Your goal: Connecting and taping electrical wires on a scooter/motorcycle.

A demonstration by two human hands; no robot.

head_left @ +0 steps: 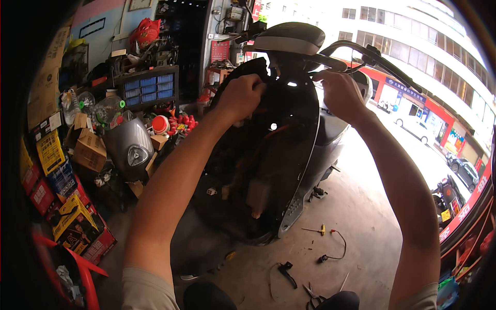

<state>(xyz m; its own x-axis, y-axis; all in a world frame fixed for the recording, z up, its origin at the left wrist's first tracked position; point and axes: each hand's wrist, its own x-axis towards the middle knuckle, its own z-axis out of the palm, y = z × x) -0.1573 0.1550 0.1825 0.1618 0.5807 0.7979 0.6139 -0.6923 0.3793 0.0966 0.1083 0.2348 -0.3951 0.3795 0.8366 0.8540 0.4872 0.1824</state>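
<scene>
In front of me stands a scooter, its headlight housing (289,39) at the top and its dark side body (330,132) to the right. A large glossy black body panel (294,108) covers its front, reflecting light. My left hand (240,95) is closed at the panel's upper left edge, fingers curled. At the upper right edge, just below the handlebar (356,46), my right hand (338,93) has its fingers bent round the rim; the fingertips are partly hidden. Dark openings and small parts show faintly low on the panel's front.
On the floor lie a yellow-handled T-shaped tool (323,230), a short cable (343,248), a black lever-like part (287,275) and pliers (311,295). Boxes (75,217), a grey scooter cover (129,150) and blue drawers (150,90) crowd the left. A street lies at right.
</scene>
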